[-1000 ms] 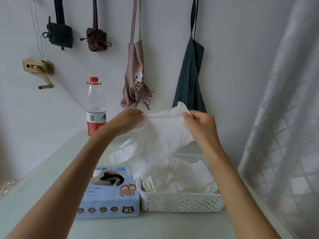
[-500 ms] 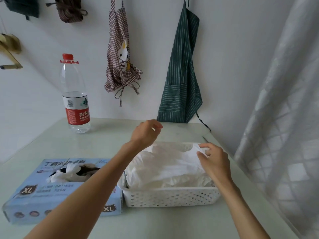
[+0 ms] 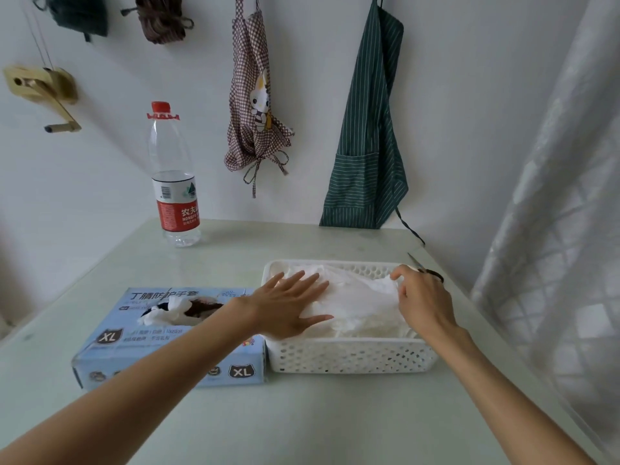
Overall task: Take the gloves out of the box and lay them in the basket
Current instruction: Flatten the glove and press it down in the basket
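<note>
A white perforated basket stands on the pale table, with a pile of white gloves inside. My left hand lies flat with spread fingers on the left part of the top glove. At the pile's right end my right hand pinches the glove's cuff with curled fingers. Left of the basket, touching it, lies the light blue glove box marked XL. A white glove sticks out of its top opening.
A plastic water bottle with a red cap stands at the back left of the table. Aprons hang on the wall behind. A curtain hangs along the right. Scissors lie behind my right hand.
The glove held up in both hands a second ago now lies in the basket. My left hand let go, lifted, then came down flat on it. My right hand keeps its pinch.
</note>
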Tool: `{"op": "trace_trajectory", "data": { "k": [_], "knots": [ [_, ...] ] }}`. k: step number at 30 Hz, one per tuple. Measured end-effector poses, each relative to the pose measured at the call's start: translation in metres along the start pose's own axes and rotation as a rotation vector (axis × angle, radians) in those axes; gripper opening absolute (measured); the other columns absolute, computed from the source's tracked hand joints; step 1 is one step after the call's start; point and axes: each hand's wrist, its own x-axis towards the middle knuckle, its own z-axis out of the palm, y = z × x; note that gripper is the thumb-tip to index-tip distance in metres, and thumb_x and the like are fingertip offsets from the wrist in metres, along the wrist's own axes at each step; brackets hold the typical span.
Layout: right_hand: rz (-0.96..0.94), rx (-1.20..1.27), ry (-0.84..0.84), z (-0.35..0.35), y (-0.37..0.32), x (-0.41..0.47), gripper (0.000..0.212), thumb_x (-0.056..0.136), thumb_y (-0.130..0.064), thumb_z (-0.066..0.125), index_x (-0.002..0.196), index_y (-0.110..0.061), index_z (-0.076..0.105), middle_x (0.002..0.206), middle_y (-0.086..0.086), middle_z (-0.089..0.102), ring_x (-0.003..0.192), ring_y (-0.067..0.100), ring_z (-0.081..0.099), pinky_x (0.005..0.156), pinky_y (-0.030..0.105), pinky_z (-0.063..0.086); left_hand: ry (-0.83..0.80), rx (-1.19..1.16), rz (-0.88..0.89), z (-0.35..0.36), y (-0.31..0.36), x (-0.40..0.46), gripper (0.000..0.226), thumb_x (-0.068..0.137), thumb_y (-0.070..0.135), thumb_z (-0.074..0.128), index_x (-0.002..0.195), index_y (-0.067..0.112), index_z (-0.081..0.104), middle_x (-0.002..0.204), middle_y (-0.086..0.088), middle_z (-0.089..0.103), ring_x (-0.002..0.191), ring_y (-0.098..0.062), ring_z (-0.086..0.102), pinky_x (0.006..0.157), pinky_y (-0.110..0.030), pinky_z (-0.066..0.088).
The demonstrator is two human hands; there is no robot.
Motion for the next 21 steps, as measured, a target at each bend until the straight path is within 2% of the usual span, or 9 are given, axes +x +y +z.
{"op": "trace_trajectory", "data": {
  "k": [2,5,9,10,11,13,14,16,21],
  "knots": [
    [-0.013,-0.034,0.011,0.0,-0.001,0.001,0.041,0.088,0.008,0.05,0.119,-0.017,0.058,0.111,0.003,0.067,0.1,0.025,0.061,0.065,0.028,0.042,-0.036,0.023,-0.011,-0.001,0.004,0.003,0.069,0.095,0.06,0.014,0.149,0.028,-0.014,0.158,0.004,-0.018,0.145,-0.017,-0.016,0.118,-0.041,-0.009],
    [-0.036,-0.086,-0.037,-0.008,-0.005,0.004,0.037,0.088,0.005,0.053,0.116,-0.018,0.059,0.115,0.002,0.065,0.101,0.024,0.061,0.07,0.028,0.045,-0.118,-0.125,-0.043,-0.014,0.005,0.0,0.07,0.093,0.064,0.014,0.15,0.032,-0.011,0.157,0.008,-0.018,0.144,-0.013,-0.017,0.118,-0.041,-0.012],
    [-0.128,0.203,0.179,-0.025,-0.012,-0.008,0.017,0.094,-0.012,0.056,0.108,-0.017,0.065,0.109,0.0,0.065,0.101,0.018,0.061,0.075,0.027,0.047,-0.055,-0.12,-0.01,-0.03,-0.007,-0.017,0.07,0.092,0.064,0.017,0.15,0.033,-0.007,0.156,0.006,-0.02,0.143,-0.013,-0.021,0.116,-0.04,-0.014],
    [-0.149,0.298,0.12,-0.026,-0.015,-0.012,0.017,0.096,-0.018,0.054,0.109,-0.019,0.064,0.113,-0.002,0.065,0.105,0.017,0.061,0.079,0.026,0.047,-0.059,-0.096,-0.021,-0.029,-0.008,-0.022,0.072,0.091,0.065,0.018,0.15,0.033,-0.008,0.157,0.005,-0.02,0.143,-0.013,-0.02,0.116,-0.04,-0.014],
    [-0.158,0.365,-0.041,-0.026,-0.019,-0.018,0.024,0.097,-0.027,0.052,0.119,-0.02,0.061,0.124,-0.003,0.061,0.116,0.018,0.056,0.088,0.027,0.045,-0.079,-0.079,-0.047,-0.026,-0.007,-0.026,0.075,0.089,0.069,0.017,0.15,0.032,-0.009,0.157,0.004,-0.019,0.143,-0.013,-0.02,0.117,-0.04,-0.014],
    [-0.147,0.277,-0.505,-0.02,-0.026,-0.027,0.058,0.097,-0.051,0.039,0.147,-0.023,0.031,0.155,-0.002,0.027,0.144,0.02,0.024,0.112,0.037,0.025,-0.13,-0.07,-0.112,-0.018,-0.003,-0.029,0.088,0.08,0.079,0.012,0.15,0.032,-0.011,0.157,0.004,-0.018,0.144,-0.013,-0.019,0.117,-0.041,-0.014],
    [-0.13,0.165,-0.669,-0.017,-0.025,-0.028,0.07,0.094,-0.062,0.031,0.152,-0.028,0.013,0.161,-0.003,0.005,0.148,0.019,0.004,0.117,0.043,0.011,-0.152,-0.081,-0.14,-0.016,-0.001,-0.029,0.096,0.073,0.084,0.009,0.15,0.031,-0.012,0.157,0.004,-0.018,0.144,-0.012,-0.019,0.117,-0.042,-0.014],
    [-0.096,0.052,-0.806,-0.019,-0.02,-0.025,0.084,0.086,-0.075,0.026,0.152,-0.033,-0.007,0.159,-0.004,-0.017,0.146,0.016,-0.018,0.117,0.046,-0.004,-0.196,-0.065,-0.178,-0.016,-0.001,-0.028,0.108,0.061,0.09,0.005,0.15,0.031,-0.013,0.158,0.004,-0.017,0.144,-0.01,-0.018,0.116,-0.043,-0.015],
    [-0.055,0.029,-0.94,-0.024,-0.008,-0.016,0.103,0.078,-0.078,0.042,0.151,-0.03,-0.012,0.157,-0.008,-0.023,0.144,0.01,-0.022,0.117,0.042,-0.008,-0.343,0.052,-0.207,-0.017,0.001,-0.021,0.106,0.069,0.092,0.014,0.15,0.029,-0.011,0.158,0.003,-0.015,0.145,-0.011,-0.015,0.115,-0.046,-0.017]
  ]
}}
